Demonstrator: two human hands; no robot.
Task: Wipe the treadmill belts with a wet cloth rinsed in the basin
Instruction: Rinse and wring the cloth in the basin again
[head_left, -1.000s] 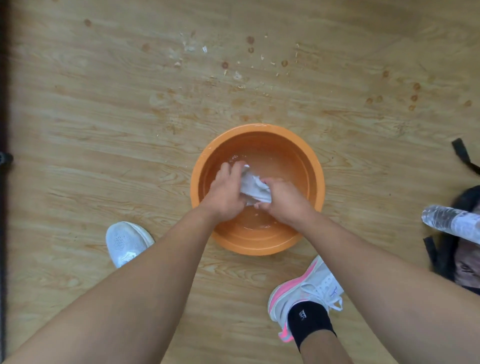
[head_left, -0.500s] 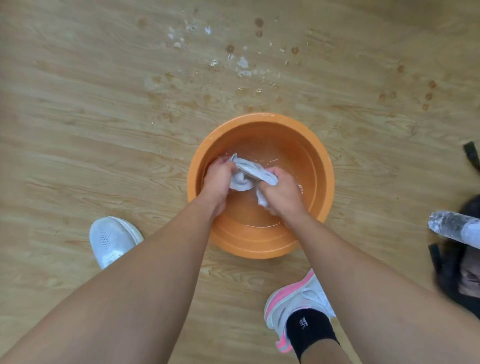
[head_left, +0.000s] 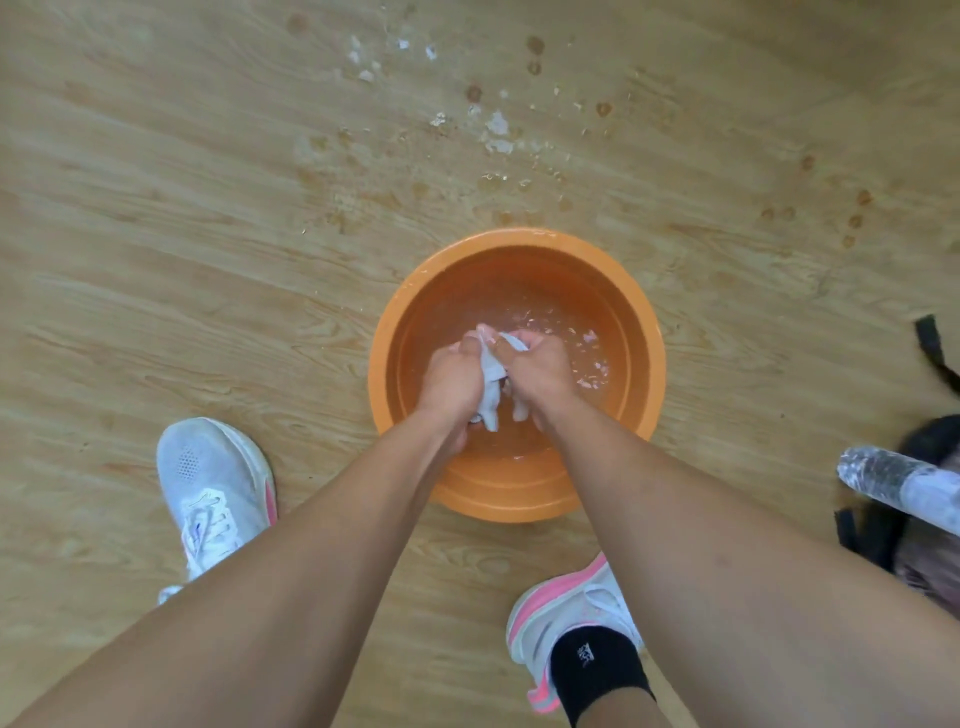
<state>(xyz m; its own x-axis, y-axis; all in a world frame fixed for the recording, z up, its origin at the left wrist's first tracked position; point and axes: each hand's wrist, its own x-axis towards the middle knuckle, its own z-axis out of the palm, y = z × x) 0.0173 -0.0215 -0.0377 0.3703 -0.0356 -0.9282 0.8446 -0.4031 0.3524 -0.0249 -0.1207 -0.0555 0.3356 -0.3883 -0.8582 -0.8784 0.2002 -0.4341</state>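
Note:
An orange basin (head_left: 519, 244) with water in it stands on the wooden floor. Inside it, my left hand (head_left: 451, 378) and my right hand (head_left: 540, 374) are side by side, both gripping a white wet cloth (head_left: 491, 379) bunched between them. The cloth's ends hang down between my wrists, just above the water. No treadmill belt is in view.
My left shoe (head_left: 213, 483) stands left of the basin and my right shoe (head_left: 566, 618) below it. A plastic bottle (head_left: 898, 480) lies on a dark bag (head_left: 930, 452) at the right edge. Water drops and white flecks (head_left: 493, 130) mark the floor beyond the basin.
My hands have drawn closer together and bunched the cloth tighter between them; its ends now hang down. The camera has tilted, so the basin sits lower in view.

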